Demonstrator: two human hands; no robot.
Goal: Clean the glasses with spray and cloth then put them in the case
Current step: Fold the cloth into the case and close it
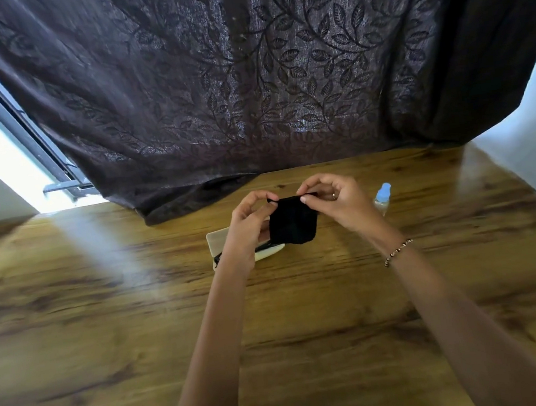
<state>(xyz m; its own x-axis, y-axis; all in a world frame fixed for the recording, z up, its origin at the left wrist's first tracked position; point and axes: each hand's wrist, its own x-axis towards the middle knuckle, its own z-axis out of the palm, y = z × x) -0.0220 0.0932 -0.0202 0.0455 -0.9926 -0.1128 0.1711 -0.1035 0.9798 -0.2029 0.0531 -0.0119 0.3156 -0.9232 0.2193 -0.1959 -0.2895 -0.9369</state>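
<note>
Both hands are raised just above a glossy brown wood-grain bench [104, 305], and between them hangs a black square cloth [292, 221]. The left hand [248, 221] pinches the cloth's upper left corner, its fingers [256, 199] curled in tight against the thumb. The right hand [340, 204] pinches the upper right corner the same way, its fingers [311, 183] bent over the top edge and the thumb pressing from the near side. The cloth's top edge is stretched flat between the two pinches, and the rest droops freely with its lower corners rounded. Under the left hand and wrist a cream oblong glasses case [219, 241] lies on the bench. It is partly covered by the hand and the cloth. A thin black shape [266, 245] shows along the case's near side, but blur and the wrist hide too much to tell whether it is the glasses. Just right of the right hand a clear spray bottle with a pale blue cap [383, 198] stands upright on the bench, apart from the case. The right wrist wears a beaded bracelet [398, 252], and a ring [333, 196] shows on one right finger. A dark brown leaf-patterned curtain [212, 75] hangs behind, its hem resting on the bench's far edge.
</note>
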